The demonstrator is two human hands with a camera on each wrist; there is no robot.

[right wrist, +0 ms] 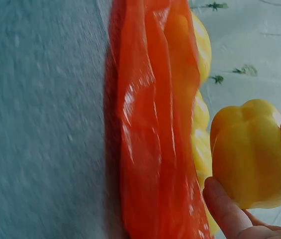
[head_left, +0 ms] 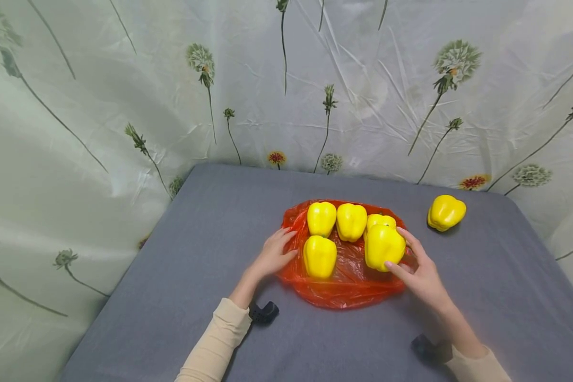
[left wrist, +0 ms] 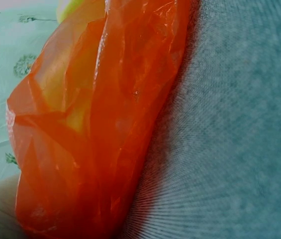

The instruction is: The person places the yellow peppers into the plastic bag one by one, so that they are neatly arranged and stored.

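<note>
My right hand point(head_left: 425, 278) holds a yellow bell pepper point(head_left: 384, 248) between thumb and fingers, above the right part of a red plastic bag point(head_left: 350, 260). In the right wrist view this pepper point(right wrist: 252, 154) appears beside the bag's wall point(right wrist: 152, 119). Several more yellow peppers lie in the bag, among them one at the front left point(head_left: 320, 257) and one partly hidden behind the held pepper point(head_left: 381, 218). At the bag's left rim, my left hand point(head_left: 273, 253) touches the plastic with thumb and fingers spread apart. The bag point(left wrist: 105, 124) hides those fingers in the left wrist view.
A single yellow pepper point(head_left: 446, 213) lies outside the bag, at the back right of the grey-covered table point(head_left: 196, 228). Behind the table hangs a pale curtain point(head_left: 267, 79) with a dandelion print. Dark devices point(head_left: 265, 313) are strapped to both wrists.
</note>
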